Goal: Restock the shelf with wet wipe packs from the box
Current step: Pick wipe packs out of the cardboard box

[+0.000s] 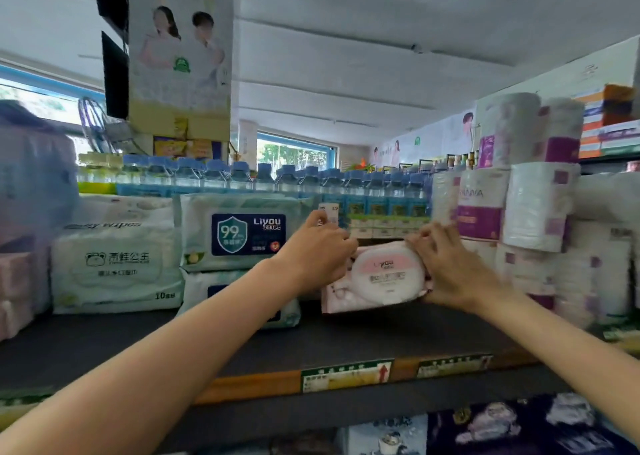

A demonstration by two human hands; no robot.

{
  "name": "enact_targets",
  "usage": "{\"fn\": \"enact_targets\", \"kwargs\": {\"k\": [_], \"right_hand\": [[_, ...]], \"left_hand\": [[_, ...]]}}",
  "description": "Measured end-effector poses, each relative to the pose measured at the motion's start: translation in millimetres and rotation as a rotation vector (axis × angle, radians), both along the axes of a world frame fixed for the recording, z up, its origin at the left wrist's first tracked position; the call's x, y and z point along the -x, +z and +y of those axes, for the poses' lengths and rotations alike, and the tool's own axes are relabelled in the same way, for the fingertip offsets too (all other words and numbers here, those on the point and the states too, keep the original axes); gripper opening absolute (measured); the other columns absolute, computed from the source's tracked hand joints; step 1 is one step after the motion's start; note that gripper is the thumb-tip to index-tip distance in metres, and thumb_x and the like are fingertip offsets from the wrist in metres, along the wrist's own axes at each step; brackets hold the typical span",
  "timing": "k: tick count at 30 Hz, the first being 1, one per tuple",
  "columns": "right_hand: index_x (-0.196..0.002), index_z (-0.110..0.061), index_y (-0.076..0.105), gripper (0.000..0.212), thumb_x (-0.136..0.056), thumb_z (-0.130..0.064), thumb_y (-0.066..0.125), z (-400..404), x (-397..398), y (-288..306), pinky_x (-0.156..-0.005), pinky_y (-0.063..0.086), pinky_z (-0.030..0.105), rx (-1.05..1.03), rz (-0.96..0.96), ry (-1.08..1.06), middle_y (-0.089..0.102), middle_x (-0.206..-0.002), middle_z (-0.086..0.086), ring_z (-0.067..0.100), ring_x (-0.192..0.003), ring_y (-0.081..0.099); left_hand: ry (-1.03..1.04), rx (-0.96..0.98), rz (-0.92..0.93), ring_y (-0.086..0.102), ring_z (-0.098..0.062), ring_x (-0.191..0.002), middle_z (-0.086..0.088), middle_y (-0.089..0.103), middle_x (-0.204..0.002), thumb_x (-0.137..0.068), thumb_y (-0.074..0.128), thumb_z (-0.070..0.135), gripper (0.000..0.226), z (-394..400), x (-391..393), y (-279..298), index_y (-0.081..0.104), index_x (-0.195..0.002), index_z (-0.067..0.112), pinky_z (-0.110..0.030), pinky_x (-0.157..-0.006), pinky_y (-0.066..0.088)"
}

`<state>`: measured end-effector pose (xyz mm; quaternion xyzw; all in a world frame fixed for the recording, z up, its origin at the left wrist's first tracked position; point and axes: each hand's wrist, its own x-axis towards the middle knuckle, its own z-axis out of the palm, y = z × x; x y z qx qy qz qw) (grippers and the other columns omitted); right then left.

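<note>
Both hands grip pink wipe pack (pixel 377 281) on shelf (pixel 346 337): left hand (pixel 317 254), right hand (pixel 450 269), fingers closed on ends; long axis left-right, lid facing camera.

At the centre of the frame we see the left hand (pixel 317 252) and right hand (pixel 450 267) gripping a pink wet wipe pack (pixel 377 278) by its two ends on the dark shelf (pixel 242 344). Left of it stand green-and-white wipe packs (pixel 239 233); toilet rolls (pixel 540 205) fill the right. The pack seems to rest on the shelf.
</note>
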<state>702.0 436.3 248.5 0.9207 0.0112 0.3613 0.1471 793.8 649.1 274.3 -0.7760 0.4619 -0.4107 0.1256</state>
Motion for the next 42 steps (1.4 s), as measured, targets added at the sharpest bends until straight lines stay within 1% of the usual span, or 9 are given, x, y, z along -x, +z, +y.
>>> {"fn": "enact_targets", "kwargs": {"k": [7, 12, 18, 23, 28, 32, 35, 37, 42], "right_hand": [[-0.142, -0.025, 0.01, 0.099, -0.068, -0.056, 0.07, 6, -44, -1, -0.088, 0.051, 0.034, 0.102, 0.329, -0.034, 0.011, -0.132, 0.005, 0.023, -0.128, 0.014], [-0.139, -0.034, 0.019, 0.099, -0.062, -0.061, 0.073, -4, -50, 8, -0.11, 0.03, 0.046, -0.122, 0.523, 0.074, 0.019, -0.132, -0.004, 0.022, -0.129, 0.013], [-0.139, -0.032, 0.026, 0.084, -0.072, -0.049, 0.072, 0, -38, 9, -0.108, 0.032, 0.041, -0.151, 0.494, 0.045, 0.027, -0.133, 0.001, 0.02, -0.127, 0.021], [-0.138, -0.026, 0.034, 0.063, -0.083, -0.035, 0.065, 5, 11, 15, -0.103, 0.037, 0.032, -0.247, 0.454, -0.025, 0.036, -0.134, 0.002, 0.018, -0.124, 0.038], [-0.137, -0.017, 0.038, 0.056, -0.088, -0.031, 0.06, 20, 100, 10, -0.101, 0.034, 0.03, -0.331, 0.333, -0.139, 0.039, -0.136, 0.01, 0.025, -0.125, 0.042], [-0.125, -0.018, 0.052, 0.037, -0.089, -0.029, 0.058, 37, 201, -19, -0.084, 0.032, 0.022, -0.393, 0.353, -0.321, 0.046, -0.123, 0.01, 0.021, -0.111, 0.047], [-0.11, -0.021, 0.065, 0.024, -0.09, -0.03, 0.056, 49, 312, -61, -0.083, 0.039, 0.027, -0.48, 0.412, -0.517, 0.051, -0.105, 0.002, 0.021, -0.098, 0.052], [-0.103, -0.02, 0.069, 0.023, -0.091, -0.033, 0.054, 58, 402, -95, -0.086, 0.043, 0.033, -0.672, 0.454, -0.672, 0.053, -0.092, -0.011, 0.02, -0.096, 0.056], [-0.093, -0.017, 0.069, 0.023, -0.088, -0.035, 0.058, 109, 618, -195, -0.067, 0.038, 0.014, -1.062, 0.441, -1.136, 0.066, -0.084, -0.002, 0.011, -0.079, 0.057]], "left_hand": [[0.183, -0.128, 0.032, 0.05, -0.025, -0.116, -0.005, 0.06, -0.12, -0.089, 0.043, 0.037, 0.038, -4, -13, -6, 0.051, -0.117, 0.013, -0.042, -0.111, 0.022], [0.249, -0.14, 0.086, 0.057, -0.025, -0.107, -0.005, 0.066, -0.11, -0.088, 0.042, 0.039, 0.035, -12, -11, -6, 0.056, -0.108, 0.013, -0.042, -0.108, 0.024], [0.209, -0.02, 0.166, 0.055, -0.025, -0.109, -0.004, 0.061, -0.114, -0.09, 0.043, 0.03, 0.03, -22, 8, -10, 0.055, -0.111, 0.014, -0.04, -0.096, 0.038], [0.087, -0.013, 0.245, 0.054, -0.025, -0.112, -0.004, 0.059, -0.121, -0.091, 0.046, 0.033, 0.035, -23, 37, -13, 0.054, -0.12, 0.016, -0.041, -0.096, 0.037], [-0.16, 0.013, 0.265, 0.055, -0.027, -0.111, -0.005, 0.059, -0.12, -0.09, 0.044, 0.03, 0.033, -26, 95, -14, 0.057, -0.116, 0.014, -0.04, -0.091, 0.041], [-0.485, -0.052, 0.363, 0.057, -0.03, -0.106, -0.009, 0.058, -0.116, -0.089, 0.045, 0.028, 0.031, -49, 162, -48, 0.056, -0.114, 0.011, -0.038, -0.084, 0.044], [-0.666, -0.208, 0.473, 0.056, -0.031, -0.108, -0.01, 0.055, -0.118, -0.091, 0.044, 0.028, 0.032, -76, 243, -99, 0.054, -0.117, 0.011, -0.039, -0.081, 0.045], [-0.761, -0.368, 0.533, 0.054, -0.031, -0.113, -0.013, 0.053, -0.125, -0.092, 0.045, 0.029, 0.035, -92, 309, -141, 0.052, -0.12, 0.011, -0.04, -0.086, 0.045], [-1.038, -0.706, 0.556, 0.054, -0.03, -0.115, -0.011, 0.055, -0.124, -0.09, 0.047, 0.027, 0.033, -99, 477, -248, 0.055, -0.118, 0.01, -0.039, -0.09, 0.045]]}}
